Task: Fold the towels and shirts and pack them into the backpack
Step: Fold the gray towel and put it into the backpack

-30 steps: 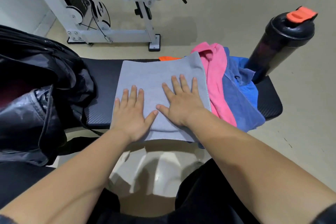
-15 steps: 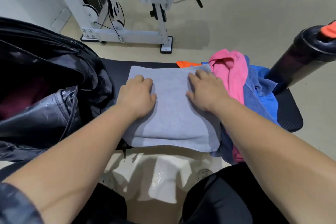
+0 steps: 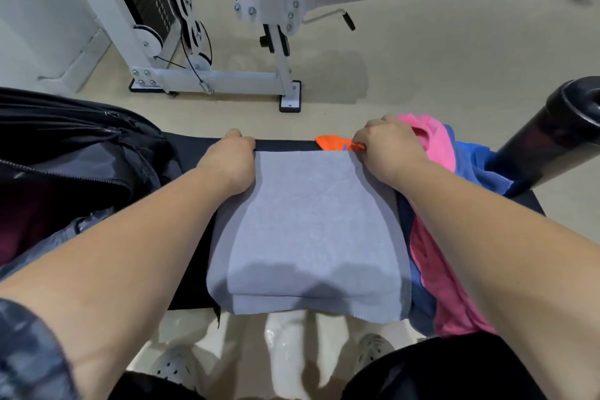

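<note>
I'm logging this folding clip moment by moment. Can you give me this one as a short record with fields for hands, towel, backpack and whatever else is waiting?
left hand: grips the grey towel at its far left corner
right hand: grips its far right corner
grey towel: folded in layers, flat on the black bench, near edge overhanging
backpack: unzipped, left of the towel
waiting: pink cloth, blue cloth, orange cloth, heaped right of the towel
black bottle: far right

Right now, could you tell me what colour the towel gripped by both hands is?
The towel is plain light grey; see the head view.
</note>
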The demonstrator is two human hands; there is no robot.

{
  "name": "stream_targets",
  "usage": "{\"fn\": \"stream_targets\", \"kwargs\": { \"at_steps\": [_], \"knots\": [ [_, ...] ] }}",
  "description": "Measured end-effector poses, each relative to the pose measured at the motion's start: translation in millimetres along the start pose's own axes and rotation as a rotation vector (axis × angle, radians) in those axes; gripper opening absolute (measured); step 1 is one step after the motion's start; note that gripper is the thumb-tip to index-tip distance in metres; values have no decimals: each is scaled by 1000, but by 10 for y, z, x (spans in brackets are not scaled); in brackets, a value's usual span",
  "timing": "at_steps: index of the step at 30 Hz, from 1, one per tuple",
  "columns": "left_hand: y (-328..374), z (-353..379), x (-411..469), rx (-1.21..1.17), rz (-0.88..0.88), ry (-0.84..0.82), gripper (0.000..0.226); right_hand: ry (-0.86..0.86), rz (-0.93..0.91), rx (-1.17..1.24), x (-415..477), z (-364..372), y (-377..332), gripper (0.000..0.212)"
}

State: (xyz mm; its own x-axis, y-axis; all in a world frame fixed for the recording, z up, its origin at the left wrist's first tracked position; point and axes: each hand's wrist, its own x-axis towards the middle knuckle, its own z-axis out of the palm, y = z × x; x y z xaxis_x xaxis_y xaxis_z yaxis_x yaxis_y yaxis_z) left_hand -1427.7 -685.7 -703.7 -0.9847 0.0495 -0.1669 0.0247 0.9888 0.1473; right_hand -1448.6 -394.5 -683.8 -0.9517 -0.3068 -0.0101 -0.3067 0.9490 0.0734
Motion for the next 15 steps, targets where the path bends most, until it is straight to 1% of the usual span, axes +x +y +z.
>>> {"fn": "stream_targets", "kwargs": {
  "at_steps": [2, 4, 8, 10, 13, 15],
  "knots": [
    [-5, -83, 49, 65, -13, -14, 22, -60, 39, 14, 52, -2, 19, 19],
    [-17, -208, 100, 110, -49, -64, 20, -108, 62, 28, 91, -26, 43, 20],
    [-74, -324, 164, 78, -75, -166, 18, -104, 54, 5, 103, -68, 67, 25],
    [-78, -310, 162, 58, -59, -150, 15, -102, 63, 34, 83, -71, 74, 22],
    [-94, -286, 164, -48, -57, -110, 6, -116, 60, 108, 36, -73, 113, 16],
    [-103, -287, 154, -114, -68, -114, 11, -119, 33, 165, -9, -97, 150, 14]
  ]
}}
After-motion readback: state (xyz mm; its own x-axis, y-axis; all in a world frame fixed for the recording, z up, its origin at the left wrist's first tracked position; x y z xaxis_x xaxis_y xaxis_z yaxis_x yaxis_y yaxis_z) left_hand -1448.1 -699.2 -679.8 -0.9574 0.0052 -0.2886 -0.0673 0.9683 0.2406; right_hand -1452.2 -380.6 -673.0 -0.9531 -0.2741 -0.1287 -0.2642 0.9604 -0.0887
